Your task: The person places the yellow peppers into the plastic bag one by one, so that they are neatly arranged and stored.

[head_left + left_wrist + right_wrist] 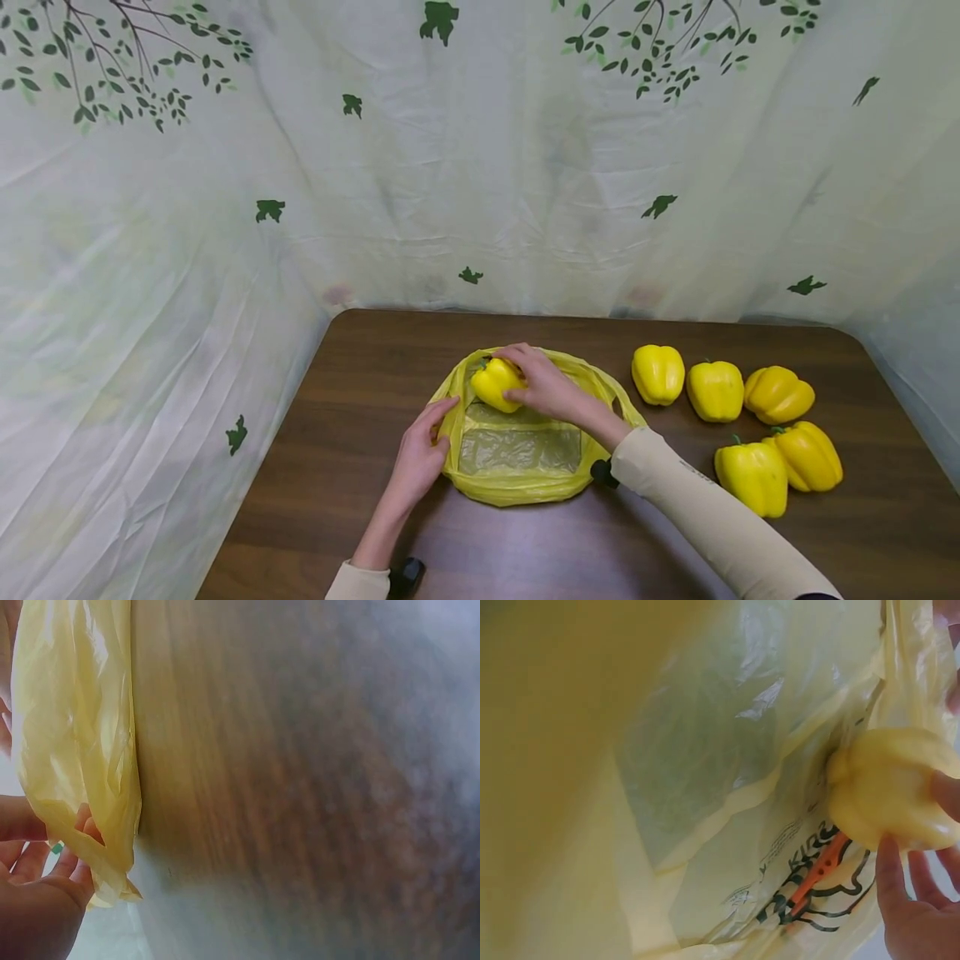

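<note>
A yellow plastic bag [517, 492] lies spread on the table with its mouth wide. Inside its far left part, my right hand [546, 385] grips a yellow bell pepper [493, 385], thumb and fingers around its side. The right wrist view shows the same bell pepper [892, 787] against the bag's printed inner wall [765, 847]. At the left rim, my left hand [420, 454] holds the bag's edge. Up close in the left wrist view, the fingers [64, 870] are partly covered by the thin plastic [82, 735].
On the right of the brown wooden table [360, 375] stand several more yellow bell peppers [716, 392], two of them [752, 477] nearer the front under the right forearm's side. A pale curtain with printed leaves [480, 183] hangs behind the table's far edge.
</note>
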Tool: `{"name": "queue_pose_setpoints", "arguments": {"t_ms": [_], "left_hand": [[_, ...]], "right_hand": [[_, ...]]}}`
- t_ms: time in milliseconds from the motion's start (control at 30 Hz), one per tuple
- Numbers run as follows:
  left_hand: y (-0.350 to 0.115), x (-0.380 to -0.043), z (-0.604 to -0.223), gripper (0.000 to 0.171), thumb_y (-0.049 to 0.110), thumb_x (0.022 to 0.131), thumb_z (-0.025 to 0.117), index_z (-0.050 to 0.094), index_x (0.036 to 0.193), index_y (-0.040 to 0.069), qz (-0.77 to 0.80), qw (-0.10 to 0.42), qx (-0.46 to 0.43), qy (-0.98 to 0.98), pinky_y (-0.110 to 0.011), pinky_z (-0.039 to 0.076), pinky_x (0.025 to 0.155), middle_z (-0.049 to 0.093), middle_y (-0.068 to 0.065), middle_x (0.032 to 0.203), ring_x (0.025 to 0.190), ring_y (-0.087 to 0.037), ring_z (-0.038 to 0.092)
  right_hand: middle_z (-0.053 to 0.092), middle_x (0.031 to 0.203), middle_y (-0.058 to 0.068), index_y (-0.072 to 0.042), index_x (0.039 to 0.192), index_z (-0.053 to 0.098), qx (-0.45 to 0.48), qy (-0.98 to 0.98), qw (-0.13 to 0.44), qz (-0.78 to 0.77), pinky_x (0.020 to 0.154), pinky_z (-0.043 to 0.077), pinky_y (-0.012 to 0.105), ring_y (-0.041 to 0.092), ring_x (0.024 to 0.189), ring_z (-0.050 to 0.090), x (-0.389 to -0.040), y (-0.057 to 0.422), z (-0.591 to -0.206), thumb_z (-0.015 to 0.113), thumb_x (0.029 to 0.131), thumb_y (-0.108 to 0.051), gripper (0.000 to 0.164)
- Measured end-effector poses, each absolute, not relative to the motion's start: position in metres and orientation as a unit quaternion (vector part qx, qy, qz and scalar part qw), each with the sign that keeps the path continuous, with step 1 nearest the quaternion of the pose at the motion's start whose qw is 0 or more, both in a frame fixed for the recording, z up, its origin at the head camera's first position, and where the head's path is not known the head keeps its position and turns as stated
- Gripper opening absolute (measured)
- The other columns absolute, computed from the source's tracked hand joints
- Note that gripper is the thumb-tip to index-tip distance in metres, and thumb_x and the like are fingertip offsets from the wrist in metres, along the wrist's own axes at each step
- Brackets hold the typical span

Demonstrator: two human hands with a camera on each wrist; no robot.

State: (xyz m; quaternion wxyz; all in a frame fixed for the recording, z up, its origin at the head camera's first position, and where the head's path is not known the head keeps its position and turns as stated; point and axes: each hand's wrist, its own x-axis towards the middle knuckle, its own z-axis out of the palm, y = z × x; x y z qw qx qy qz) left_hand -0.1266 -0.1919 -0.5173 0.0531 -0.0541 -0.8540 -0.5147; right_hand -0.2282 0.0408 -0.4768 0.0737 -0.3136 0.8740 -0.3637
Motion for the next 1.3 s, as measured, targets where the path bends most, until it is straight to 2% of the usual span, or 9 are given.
{"name": "queue_pose_setpoints", "arguments": {"t_ms": [267,467,700,833,1067,1300], "left_hand": [[-0.193,-0.126,-0.518,0.059,-0.019,0.079,0.053,0.062,0.132,0.007,-0.516,0.06,-0.056,-0.853,-0.045,0.046,0.091,0.058,-0.003,0.134,0.122,-0.02,0.052],[-0.193,-0.126,-0.517,0.058,-0.019,0.08,0.054,0.063,0.131,0.007,-0.51,0.06,-0.058,-0.856,-0.043,0.046,0.089,0.058,-0.003,0.133,0.119,-0.021,0.053],[-0.194,-0.127,-0.517,0.058,-0.02,0.08,0.053,0.064,0.13,0.006,-0.514,0.061,-0.059,-0.854,-0.042,0.046,0.091,0.059,-0.003,0.132,0.119,-0.021,0.053],[-0.194,-0.126,-0.518,0.059,-0.02,0.079,0.052,0.063,0.13,0.007,-0.515,0.061,-0.061,-0.853,-0.042,0.046,0.091,0.059,-0.003,0.132,0.12,-0.02,0.053],[-0.193,-0.124,-0.517,0.059,-0.021,0.08,0.052,0.063,0.131,0.007,-0.524,0.054,-0.059,-0.848,-0.046,0.044,0.095,0.058,-0.003,0.133,0.123,-0.021,0.051],[-0.191,-0.125,-0.518,0.058,-0.017,0.081,0.053,0.064,0.131,0.01,-0.509,0.04,-0.049,-0.859,-0.043,0.046,0.092,0.059,-0.004,0.134,0.12,-0.024,0.053]], "right_hand": [[0.055,0.13,0.01,-0.004,0.139,0.051,-0.27,0.865,0.116,-0.407,0.091,0.048,0.037,0.021,0.108,0.057,-0.224,0.034,-0.478,0.076,0.086,-0.015,0.06],[0.056,0.132,0.009,-0.006,0.141,0.05,-0.226,0.862,0.138,-0.432,0.085,0.052,0.036,0.021,0.105,0.061,-0.224,0.03,-0.485,0.076,0.087,-0.021,0.062],[0.061,0.126,0.008,-0.009,0.141,0.05,-0.171,0.863,0.154,-0.45,0.081,0.053,0.034,0.02,0.103,0.063,-0.222,0.027,-0.487,0.076,0.087,-0.026,0.062],[0.062,0.124,0.012,-0.004,0.141,0.049,-0.146,0.844,0.169,-0.487,0.081,0.053,0.035,0.022,0.104,0.063,-0.219,0.025,-0.487,0.075,0.088,-0.025,0.063],[0.06,0.125,0.016,0.001,0.139,0.049,-0.109,0.828,0.165,-0.525,0.075,0.055,0.033,0.022,0.099,0.064,-0.216,0.02,-0.488,0.075,0.087,-0.024,0.064],[0.055,0.128,0.022,0.004,0.14,0.045,-0.075,0.795,0.175,-0.576,0.075,0.056,0.038,0.024,0.093,0.065,-0.213,0.015,-0.488,0.074,0.088,-0.017,0.063]]}}
